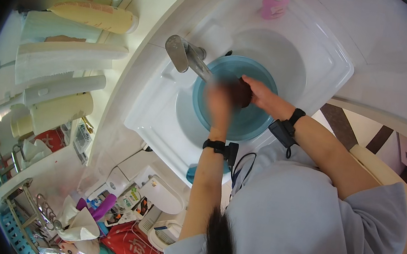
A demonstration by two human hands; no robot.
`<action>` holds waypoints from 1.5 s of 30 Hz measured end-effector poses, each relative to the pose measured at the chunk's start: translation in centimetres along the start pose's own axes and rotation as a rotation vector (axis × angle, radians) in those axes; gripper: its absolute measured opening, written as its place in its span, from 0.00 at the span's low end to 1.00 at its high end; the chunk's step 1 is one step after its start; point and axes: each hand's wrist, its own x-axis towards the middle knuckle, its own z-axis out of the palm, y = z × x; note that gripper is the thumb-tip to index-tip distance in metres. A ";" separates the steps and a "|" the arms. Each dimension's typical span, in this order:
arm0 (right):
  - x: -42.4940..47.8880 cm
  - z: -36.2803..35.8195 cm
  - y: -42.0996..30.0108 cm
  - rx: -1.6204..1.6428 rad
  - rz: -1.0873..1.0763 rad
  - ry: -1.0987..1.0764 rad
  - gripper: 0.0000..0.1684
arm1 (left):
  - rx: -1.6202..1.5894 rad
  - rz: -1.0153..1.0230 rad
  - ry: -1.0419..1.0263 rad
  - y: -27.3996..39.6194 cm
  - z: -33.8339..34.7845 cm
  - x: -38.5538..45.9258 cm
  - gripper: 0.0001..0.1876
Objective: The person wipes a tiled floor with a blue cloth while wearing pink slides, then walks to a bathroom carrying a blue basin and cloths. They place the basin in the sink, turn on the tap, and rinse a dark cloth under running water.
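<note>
A light blue round plastic basin [252, 127] sits in the white washbasin [291, 54], beneath the spout of a metal single-lever tap [187, 55]. Over the basin, my right hand [262, 92] grips the right side of a dark brown object [244, 93], whose kind I cannot tell. My left hand [220, 100] is at the object's left side, near the spout; blur hides its fingers and their hold. A black strap with a small device is on each wrist.
A pink pump bottle [275, 5] stands at the washbasin's far rim. On the left, a shelf holds a yellow tube [95, 16] and an electric toothbrush [67, 87]. Lower left are a toilet-paper holder [164, 194], a red bag [133, 247] and a blue basket [18, 232].
</note>
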 end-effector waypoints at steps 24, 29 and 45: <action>-5.6 -1.1 -2.7 -0.124 -0.104 -0.111 0.21 | -0.583 -0.038 -0.281 10.3 -5.6 3.1 0.09; 1.6 -1.3 1.0 0.080 0.051 -0.172 0.25 | -0.038 -0.004 -0.172 3.6 0.1 1.0 0.10; 0.0 -2.5 -0.9 -0.365 0.102 0.177 0.30 | -0.213 -0.177 -0.385 2.7 -0.7 1.3 0.17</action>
